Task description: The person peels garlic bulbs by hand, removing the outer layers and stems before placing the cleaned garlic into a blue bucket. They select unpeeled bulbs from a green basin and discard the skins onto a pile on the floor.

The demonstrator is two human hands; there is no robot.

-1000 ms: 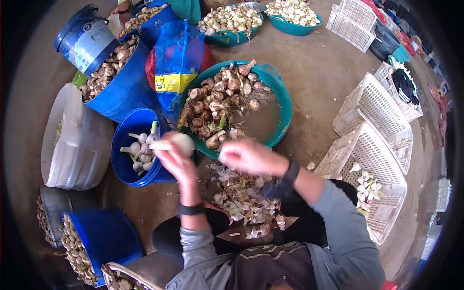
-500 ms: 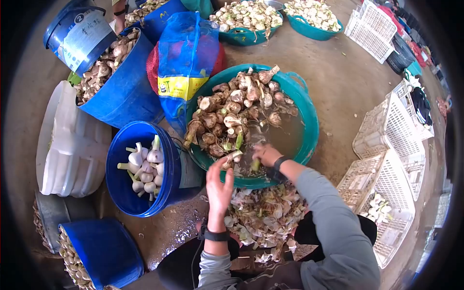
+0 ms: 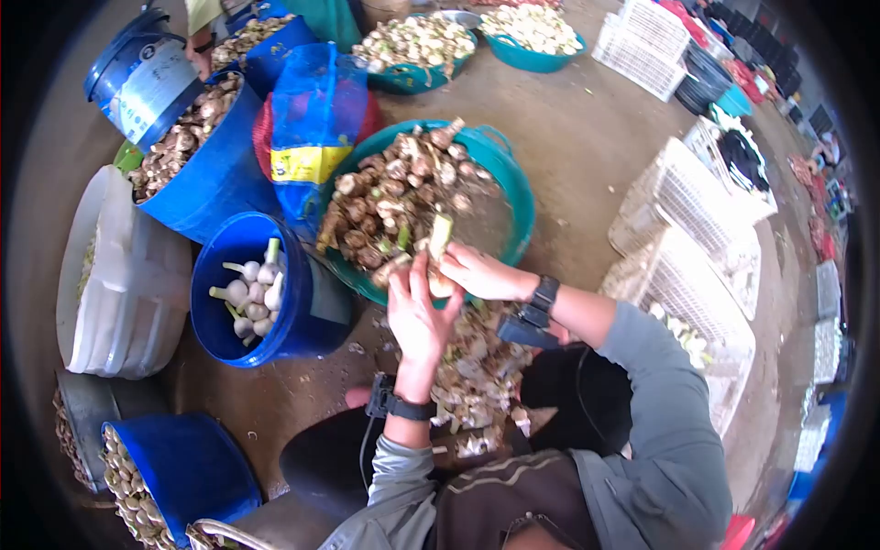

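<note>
Both of my hands meet over the near edge of a green tub (image 3: 524, 206). Between their fingers is a garlic bulb (image 3: 441, 231), its pale cut stem pointing up and its lower part mostly covered by the fingers. My left hand (image 3: 417, 316) is closed on it from the left, and my right hand (image 3: 486, 275) grips it from the right. Brown, unpeeled garlic bulbs (image 3: 390, 188) are heaped in the tub beside murky water. To the left, a blue bucket (image 3: 316, 307) contains clean white garlic bulbs (image 3: 259, 295). Loose garlic skins (image 3: 477, 371) lie below my hands, between my legs.
A blue mesh bag (image 3: 316, 101) and a large blue barrel (image 3: 225, 188) of garlic stand beyond the bucket. White crates (image 3: 701, 293) line the right. A tipped blue container (image 3: 197, 477) is at lower left. Another person's hand (image 3: 199, 57) shows at the upper left.
My right hand has come up from the tub's water and joined my left on the garlic bulb. The view has shifted, so the tub sits further left.
</note>
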